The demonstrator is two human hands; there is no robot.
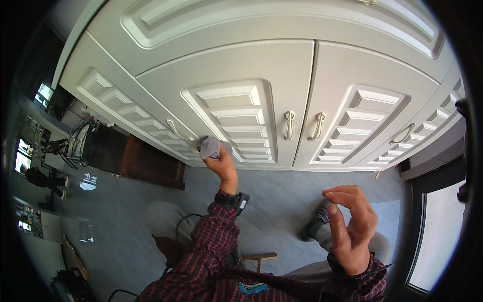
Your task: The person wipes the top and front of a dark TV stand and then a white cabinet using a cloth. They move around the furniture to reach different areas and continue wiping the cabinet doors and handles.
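Observation:
My left hand [220,161] grips a bunched grey cloth [210,148] against the lower part of a white cabinet door [162,75] with raised panels. Just left of the cloth is the curved metal handle [179,131] of the narrower door beside it. Over the floor at the right, away from the cabinet, hangs my right hand [353,226], its fingers curled, thumb and fingertips apart, nothing between them. Two more ornate handles, one on the left middle door [289,126] and one on the right middle door [317,127], flank the centre gap.
A dark wooden cabinet [151,158] stands at the left, with cables [85,128] and equipment behind it. Part of a wooden stool [259,257] shows by my legs. A glazed door [437,234] is at the right. Another person [43,177] is far off at the left.

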